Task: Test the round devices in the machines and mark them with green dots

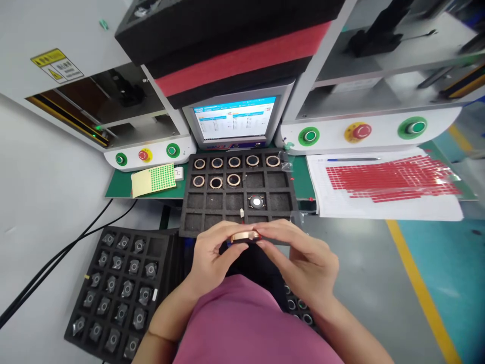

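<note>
Between my two hands, close to my body, is a gold-rimmed round watch case (242, 236), seen edge-on. My left hand (215, 253) pinches its left side between thumb and fingers. On its right side, my right hand (295, 255) grips it the same way. Just beyond them lies a black foam tray (200, 201) with square compartments. Several gold-rimmed watch cases (234, 162) fill its back row and part of the second. One more watch case (256, 201), with a bright white centre, lies in the third row.
Left of me stands a stack of foam trays (151, 237) holding several wrapped round parts (127, 288). Red sticker sheets (394, 177) and a pen (354, 159) lie on white paper at right. A yellow sheet with green dots (155, 180) is at left. Behind stand a monitor (235, 121) and button panels (337, 135).
</note>
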`<state>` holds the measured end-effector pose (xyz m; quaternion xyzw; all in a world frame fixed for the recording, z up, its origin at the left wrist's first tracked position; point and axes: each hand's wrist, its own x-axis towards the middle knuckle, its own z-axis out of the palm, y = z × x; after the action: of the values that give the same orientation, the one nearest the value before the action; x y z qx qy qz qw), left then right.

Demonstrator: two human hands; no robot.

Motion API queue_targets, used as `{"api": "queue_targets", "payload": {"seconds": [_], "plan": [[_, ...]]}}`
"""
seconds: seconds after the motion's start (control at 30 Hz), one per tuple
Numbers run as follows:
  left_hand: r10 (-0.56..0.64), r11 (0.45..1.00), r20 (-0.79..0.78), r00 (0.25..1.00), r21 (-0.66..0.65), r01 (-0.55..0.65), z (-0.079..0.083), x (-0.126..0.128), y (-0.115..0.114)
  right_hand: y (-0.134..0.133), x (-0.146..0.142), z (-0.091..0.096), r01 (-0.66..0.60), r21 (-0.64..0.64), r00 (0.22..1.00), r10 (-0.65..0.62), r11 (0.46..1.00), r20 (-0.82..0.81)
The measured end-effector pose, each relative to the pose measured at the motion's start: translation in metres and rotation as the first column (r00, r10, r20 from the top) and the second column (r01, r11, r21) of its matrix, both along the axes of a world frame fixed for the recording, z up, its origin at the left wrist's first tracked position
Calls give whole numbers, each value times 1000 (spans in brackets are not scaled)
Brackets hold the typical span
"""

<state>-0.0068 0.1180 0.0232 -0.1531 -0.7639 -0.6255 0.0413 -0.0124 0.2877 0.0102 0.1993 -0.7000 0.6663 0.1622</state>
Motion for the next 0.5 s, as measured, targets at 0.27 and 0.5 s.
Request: {"api": "queue_targets", "payload": {"seconds": [0.27,0.5], "plan": [[-136,987,-95,986,-102,126,4,-2,-6,6,7,4,33,-14,999,-33,999,1],[-213,973,-136,968,-116,198,8,-8,-6,22,-3,11,-120,51,992,117,991,54]]}}
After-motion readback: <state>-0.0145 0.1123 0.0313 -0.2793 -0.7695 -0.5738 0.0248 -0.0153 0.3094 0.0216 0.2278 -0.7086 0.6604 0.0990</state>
